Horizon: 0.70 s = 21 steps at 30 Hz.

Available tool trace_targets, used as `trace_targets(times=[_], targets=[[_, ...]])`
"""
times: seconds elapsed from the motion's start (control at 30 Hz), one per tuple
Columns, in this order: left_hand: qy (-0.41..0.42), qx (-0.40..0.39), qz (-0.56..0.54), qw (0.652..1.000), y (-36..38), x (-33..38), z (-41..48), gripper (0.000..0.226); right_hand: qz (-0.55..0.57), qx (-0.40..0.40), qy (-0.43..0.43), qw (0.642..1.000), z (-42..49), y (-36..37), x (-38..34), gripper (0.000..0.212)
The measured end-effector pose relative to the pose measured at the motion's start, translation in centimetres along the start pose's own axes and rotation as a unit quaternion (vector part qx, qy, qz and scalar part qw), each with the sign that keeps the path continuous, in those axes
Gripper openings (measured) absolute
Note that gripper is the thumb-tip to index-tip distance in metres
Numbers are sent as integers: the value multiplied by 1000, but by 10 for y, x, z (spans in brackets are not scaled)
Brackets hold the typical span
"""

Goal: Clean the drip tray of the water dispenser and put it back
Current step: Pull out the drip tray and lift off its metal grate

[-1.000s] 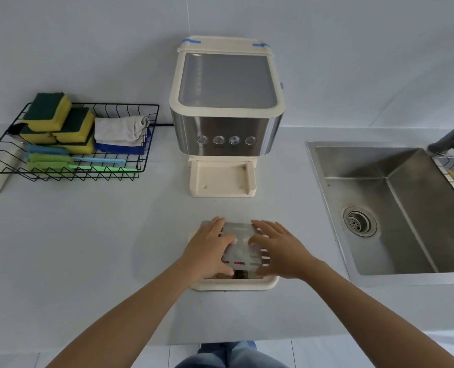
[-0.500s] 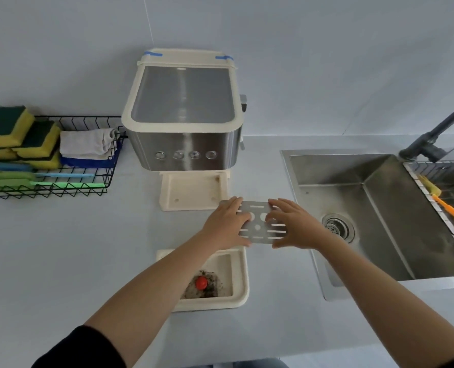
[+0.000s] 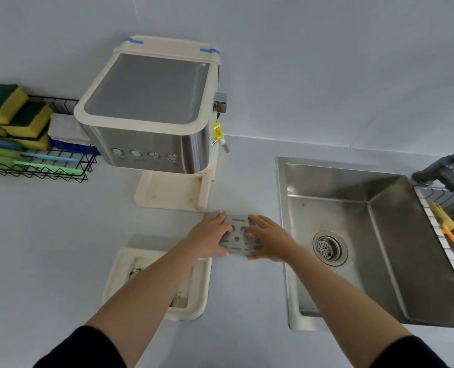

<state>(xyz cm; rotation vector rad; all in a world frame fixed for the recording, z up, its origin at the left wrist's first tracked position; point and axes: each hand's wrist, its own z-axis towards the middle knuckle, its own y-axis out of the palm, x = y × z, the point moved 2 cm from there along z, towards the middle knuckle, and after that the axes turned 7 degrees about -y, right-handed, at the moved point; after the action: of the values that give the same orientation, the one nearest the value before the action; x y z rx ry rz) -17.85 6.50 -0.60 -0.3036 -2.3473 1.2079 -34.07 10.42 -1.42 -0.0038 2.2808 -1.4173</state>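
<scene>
Across the pale countertop [image 3: 48, 256], the steel sink [image 3: 379, 235] is sitting at three o'clock and the water dispenser [image 3: 151, 112] at eleven o'clock, blue tape showing on its lid corners. A yellow tag [image 3: 217, 130] is hanging at its right side, its writing too small to read. At seven o'clock the cream drip tray [image 3: 157, 282] is lying open, dirt showing inside, partly covered by the left forearm. The metal grate [image 3: 238, 236] is resting between tray and sink, just right of the tray's top corner. The left hand [image 3: 211, 236] and right hand [image 3: 269, 240] are both clamping its side edges. Since half a second ago, the grate is lying nearer the sink.
</scene>
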Motion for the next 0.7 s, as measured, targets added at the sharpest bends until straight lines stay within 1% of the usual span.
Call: trace_targets(times=[0.07,0.13,0.3,0.37,0.47,0.6,0.7], targets=[[-4,4,-18,1000,0,-1,0,49,7,7,-13,1000,1,3,3,56],[-4,10,-29,1000,1,-3,0,48,9,10,-18,1000,0,7,5,57],[-14,9,-32,999,0,-3,-6,52,21,-2,6,1000,-1,10,5,76],[-23,12,-45,999,-4,-6,-11,58,23,-3,21,1000,-2,9,2,83],[-34,33,-72,996,-13,-16,-25,69,30,10,19,999,-7,6,-12,94],[-63,73,-100,990,-27,-52,-57,73,93,30,1,995,-20,7,-46,107],[-114,106,-113,981,-23,-89,-86,72,145,17,2,989,-27,21,-71,119]])
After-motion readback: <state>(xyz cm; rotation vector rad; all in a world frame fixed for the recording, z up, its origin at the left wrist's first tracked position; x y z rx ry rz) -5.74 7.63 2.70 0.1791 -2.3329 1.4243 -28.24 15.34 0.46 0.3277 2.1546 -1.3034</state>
